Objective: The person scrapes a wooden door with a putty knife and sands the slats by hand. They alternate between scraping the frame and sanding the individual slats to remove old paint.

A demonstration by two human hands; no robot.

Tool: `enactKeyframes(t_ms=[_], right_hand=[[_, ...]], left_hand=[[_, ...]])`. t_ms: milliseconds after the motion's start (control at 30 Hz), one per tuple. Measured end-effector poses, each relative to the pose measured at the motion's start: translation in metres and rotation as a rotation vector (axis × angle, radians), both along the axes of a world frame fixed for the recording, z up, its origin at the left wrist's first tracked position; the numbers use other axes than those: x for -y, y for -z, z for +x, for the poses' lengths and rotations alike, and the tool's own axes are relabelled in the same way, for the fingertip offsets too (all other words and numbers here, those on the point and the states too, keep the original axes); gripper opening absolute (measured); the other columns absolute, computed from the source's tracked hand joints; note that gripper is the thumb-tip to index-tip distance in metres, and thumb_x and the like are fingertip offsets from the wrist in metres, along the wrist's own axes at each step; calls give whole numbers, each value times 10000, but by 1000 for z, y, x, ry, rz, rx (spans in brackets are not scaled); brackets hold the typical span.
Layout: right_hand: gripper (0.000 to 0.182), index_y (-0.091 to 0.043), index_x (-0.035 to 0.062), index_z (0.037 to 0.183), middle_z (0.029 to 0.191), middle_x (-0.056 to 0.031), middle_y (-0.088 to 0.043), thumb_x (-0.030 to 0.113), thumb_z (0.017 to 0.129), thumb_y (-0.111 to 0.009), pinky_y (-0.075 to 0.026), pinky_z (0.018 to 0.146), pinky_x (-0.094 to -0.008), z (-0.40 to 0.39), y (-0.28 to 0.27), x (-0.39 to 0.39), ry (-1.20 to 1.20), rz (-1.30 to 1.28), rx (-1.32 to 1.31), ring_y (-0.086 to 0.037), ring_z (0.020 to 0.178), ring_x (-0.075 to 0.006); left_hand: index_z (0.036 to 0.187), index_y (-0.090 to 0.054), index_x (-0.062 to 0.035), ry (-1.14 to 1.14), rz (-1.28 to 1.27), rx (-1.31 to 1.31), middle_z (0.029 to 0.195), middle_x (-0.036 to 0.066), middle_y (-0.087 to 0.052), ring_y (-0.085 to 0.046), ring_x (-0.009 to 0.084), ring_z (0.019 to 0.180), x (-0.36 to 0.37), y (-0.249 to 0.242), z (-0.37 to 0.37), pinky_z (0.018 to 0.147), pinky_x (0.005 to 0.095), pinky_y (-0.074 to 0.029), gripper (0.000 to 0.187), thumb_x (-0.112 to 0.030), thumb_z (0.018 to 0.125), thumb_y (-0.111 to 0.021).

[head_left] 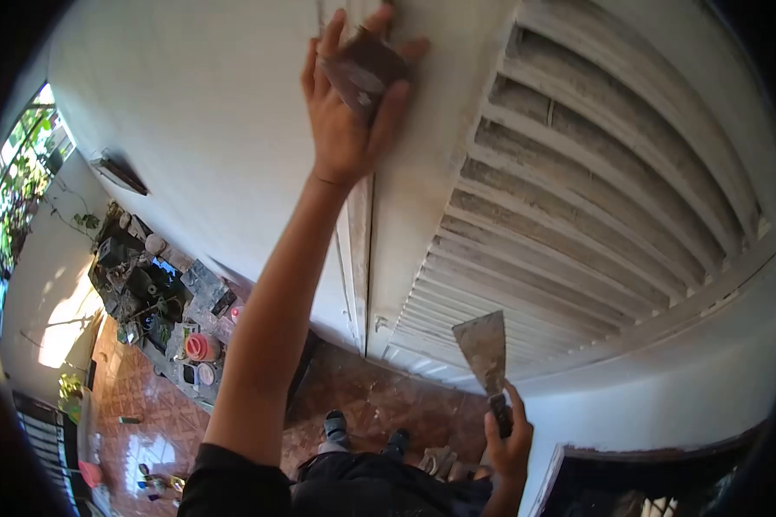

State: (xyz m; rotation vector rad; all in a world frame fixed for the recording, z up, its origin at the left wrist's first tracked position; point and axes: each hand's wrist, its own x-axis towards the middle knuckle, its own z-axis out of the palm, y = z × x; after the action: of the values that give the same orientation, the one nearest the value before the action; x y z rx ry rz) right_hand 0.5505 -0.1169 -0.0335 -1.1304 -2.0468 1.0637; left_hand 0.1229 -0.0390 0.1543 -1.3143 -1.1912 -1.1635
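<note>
My left hand is raised high against the white door frame, its fingers partly spread around a folded brown sheet of sandpaper. Pale marks show on the sheet's face, which covers part of the fingers. Lower right, my right hand grips the dark handle of a putty knife. The knife's broad, stained blade points up, in front of the lower part of the louvered door. Grime coats the slats of that door.
A cluttered table stands at left, bearing a pink container and other items. Beneath lies a tiled floor with small objects on it. A dark framed opening is at lower right, and greenery shows at far left.
</note>
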Motion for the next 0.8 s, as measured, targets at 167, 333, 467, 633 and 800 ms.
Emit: enactKeyframes(t_ms=[167,333,467,633,800], right_hand=[[575,-382,12,1488,787,-109,-630,66,954,-586,-469,529,-264,-27,-23,-17,-73,-300,-265,-576,588,-128],[717,-194,187,1535,940,-170,-593,0,944,-554,-449,457,-292,-60,-14,-5,-174,-982,-985,-525,532,-152],[714,-114,270,1571,871,-154,-551,84,999,-499,-383,355,-257,-93,-13,4,-506,-1153,-1165,-427,441,-117],[613,-30,393,1588,817,-98,-489,171,1093,-314,-280,307,-177,-127,-33,9,-386,-901,-1060,-297,372,-50],[601,-23,412,1583,834,-68,-463,208,1100,-318,-292,313,-161,-144,-44,3,-384,-915,-1137,-319,436,-48]], left_hand=[[1258,-664,-65,-112,-85,43,1503,194,-464,-312,388,1447,7,-6,10,1163,522,-196,406,-282,1000,-438],[1258,-658,-49,9,-24,-14,1479,205,-487,-367,374,1417,0,-8,2,1185,528,-173,391,-253,987,-464],[1256,-653,-44,-15,-36,-9,1465,205,-500,-408,365,1393,8,-11,11,1197,514,-174,389,-258,990,-465],[1261,-642,-42,-21,-6,-43,1464,207,-498,-403,355,1400,5,-9,7,1200,500,-172,394,-267,992,-462],[1246,-645,-32,45,29,-65,1479,208,-480,-397,361,1404,-4,-8,-1,1200,508,-164,412,-291,1002,-437]])
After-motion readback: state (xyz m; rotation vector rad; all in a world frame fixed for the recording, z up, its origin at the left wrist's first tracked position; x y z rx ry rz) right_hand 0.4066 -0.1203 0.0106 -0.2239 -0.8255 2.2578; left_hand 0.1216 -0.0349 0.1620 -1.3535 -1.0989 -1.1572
